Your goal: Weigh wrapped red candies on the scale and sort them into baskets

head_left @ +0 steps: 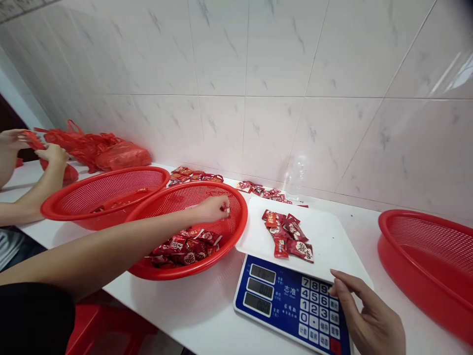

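My left hand (212, 209) is above a red mesh basket (242, 217), its fingers curled closed; a small reddish bit shows at the fingertips, but I cannot make out what it is. Below it in the basket lies a heap of red wrapped packets (188, 250). A blue and white digital scale (291, 296) stands to the right, with a white tray (332, 236) on top. Several red packets (286, 234) lie on that tray. Beside the keypad and the tray's near edge is my right hand (373, 318), thumb and forefinger slightly apart, nothing visible between them.
Another red basket (103, 180) stands left, and a third (424, 246) at the right. Packets (195, 175) lie along the tiled wall near a clear plastic bottle (296, 172). Red plastic bags (121, 155) are back left. A co-worker's hands (53, 153) handle a red bag.
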